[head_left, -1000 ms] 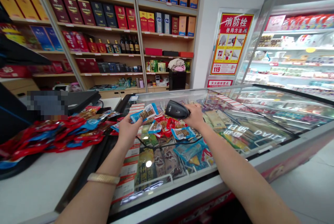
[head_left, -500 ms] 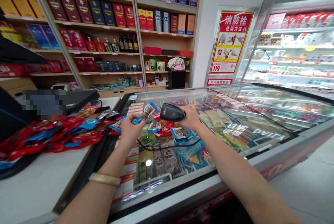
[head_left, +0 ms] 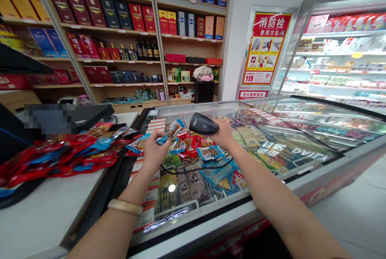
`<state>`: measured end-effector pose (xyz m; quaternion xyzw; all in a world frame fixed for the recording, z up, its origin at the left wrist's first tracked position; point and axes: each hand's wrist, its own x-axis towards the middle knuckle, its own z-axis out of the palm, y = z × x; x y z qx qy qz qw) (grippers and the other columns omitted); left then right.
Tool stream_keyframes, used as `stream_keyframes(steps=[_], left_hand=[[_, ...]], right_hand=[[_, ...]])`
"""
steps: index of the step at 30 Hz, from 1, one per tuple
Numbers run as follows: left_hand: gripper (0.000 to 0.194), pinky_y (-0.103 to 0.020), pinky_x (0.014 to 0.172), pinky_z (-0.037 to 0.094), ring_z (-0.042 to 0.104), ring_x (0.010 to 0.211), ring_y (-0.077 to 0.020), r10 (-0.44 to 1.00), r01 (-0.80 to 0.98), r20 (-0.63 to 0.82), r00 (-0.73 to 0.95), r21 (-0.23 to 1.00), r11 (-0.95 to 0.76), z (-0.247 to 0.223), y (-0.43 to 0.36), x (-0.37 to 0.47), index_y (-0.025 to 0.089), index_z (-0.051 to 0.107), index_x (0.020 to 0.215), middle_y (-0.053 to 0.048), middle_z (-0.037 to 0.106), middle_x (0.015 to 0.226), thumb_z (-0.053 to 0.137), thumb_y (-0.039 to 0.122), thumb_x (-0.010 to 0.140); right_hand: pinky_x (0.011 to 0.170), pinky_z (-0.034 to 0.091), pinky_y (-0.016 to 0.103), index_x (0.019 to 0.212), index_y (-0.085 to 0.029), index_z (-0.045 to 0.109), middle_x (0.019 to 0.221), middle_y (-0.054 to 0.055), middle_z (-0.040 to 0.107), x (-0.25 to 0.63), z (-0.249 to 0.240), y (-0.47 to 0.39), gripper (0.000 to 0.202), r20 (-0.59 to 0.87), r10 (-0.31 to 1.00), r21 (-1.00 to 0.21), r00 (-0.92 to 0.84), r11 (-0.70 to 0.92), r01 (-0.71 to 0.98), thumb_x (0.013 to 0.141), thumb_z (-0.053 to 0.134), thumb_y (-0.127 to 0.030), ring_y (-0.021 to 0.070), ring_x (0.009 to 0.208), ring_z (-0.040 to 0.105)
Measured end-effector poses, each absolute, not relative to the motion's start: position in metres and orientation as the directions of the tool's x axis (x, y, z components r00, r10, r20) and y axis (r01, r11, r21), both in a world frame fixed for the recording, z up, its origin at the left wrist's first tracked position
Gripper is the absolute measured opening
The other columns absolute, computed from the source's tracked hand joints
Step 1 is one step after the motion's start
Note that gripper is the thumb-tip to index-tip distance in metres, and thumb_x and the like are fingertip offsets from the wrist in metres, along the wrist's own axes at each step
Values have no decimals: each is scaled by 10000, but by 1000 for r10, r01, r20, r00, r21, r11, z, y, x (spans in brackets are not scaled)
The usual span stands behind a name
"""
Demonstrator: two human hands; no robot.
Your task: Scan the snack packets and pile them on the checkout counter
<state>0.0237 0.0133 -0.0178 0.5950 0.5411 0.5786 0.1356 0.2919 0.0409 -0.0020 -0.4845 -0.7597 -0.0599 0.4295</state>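
My left hand [head_left: 154, 152] holds a small blue snack packet [head_left: 171, 131] by its lower end, above the glass lid of a chest freezer [head_left: 301, 146]. My right hand [head_left: 224, 134] grips a black barcode scanner [head_left: 202, 124], its head pointing left toward the packet. The scanner's dark cable [head_left: 193, 169] trails over the glass. Below both hands lies a small heap of red and blue snack packets [head_left: 199, 148] on the lid.
A big pile of red and blue packets [head_left: 60, 154] covers the white counter [head_left: 45, 214] at left, beside a dark register unit [head_left: 90, 115]. Shelves of boxed goods [head_left: 120, 21] fill the back wall. An open chiller [head_left: 337, 58] stands at right.
My left hand has lowered the blue packet and drawn it a little left, closer to the heap. The scanner has stayed near the same spot, shifting slightly.
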Motion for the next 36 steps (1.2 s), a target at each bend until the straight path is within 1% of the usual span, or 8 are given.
stream_keyframes(steps=[6,10,14,17,20,24,31,36], left_hand=[[94,-342,828,569,702,858,-218,743,664,668,29,543,-514,-28,17,39,222,667,851,-35,736,864,631,240,766],[308,-424,1017,543,702,1094,-240,691,638,623,367,373,-674,-36,17,44,233,749,1037,-80,773,1110,536,156,828],[621,-551,1199,363,509,1411,-280,661,627,540,522,283,-726,-35,15,41,199,642,1371,-102,641,1430,454,103,787],[682,-534,1179,380,509,1397,-299,723,751,577,379,265,-605,-24,14,28,185,548,1470,-132,597,1471,485,151,792],[599,-522,1107,423,570,1291,-337,807,935,585,77,240,-263,-11,12,5,169,590,1412,-173,637,1383,530,227,819],[493,-532,1041,430,577,1259,-402,898,977,390,-205,131,166,-4,8,-23,151,657,1299,-223,636,1359,548,287,838],[403,-495,983,458,637,1174,-395,932,968,263,-248,46,245,2,6,-27,107,736,1134,-255,713,1201,469,275,882],[482,-543,910,493,668,1079,-421,858,905,337,-388,315,286,8,6,-34,126,768,1118,-254,740,1063,378,345,938]], right_hand=[[750,386,307,803,-217,734,802,70,781,312,-1,48,180,698,715,-390,38,335,858,734,691,-378,267,836,711],[762,412,311,805,-229,739,780,66,779,317,-2,50,192,682,726,-399,90,265,878,738,679,-399,281,854,723],[794,430,328,806,-229,739,808,73,785,316,-3,49,188,679,730,-376,77,256,890,740,670,-391,289,870,729],[816,428,337,814,-229,741,833,74,792,315,-2,47,176,671,738,-372,74,249,894,735,670,-370,284,871,731],[809,420,334,824,-235,747,828,70,795,314,0,46,173,663,745,-377,74,246,893,729,681,-363,284,874,731],[795,409,326,793,-235,737,849,69,798,313,0,46,154,657,751,-379,64,256,889,726,691,-367,285,891,729],[802,401,323,829,-235,740,870,64,795,311,0,45,160,641,764,-389,66,250,887,752,678,-360,267,891,721],[820,406,324,832,-235,739,875,55,793,311,1,45,161,642,765,-386,55,260,885,757,680,-364,262,902,718]])
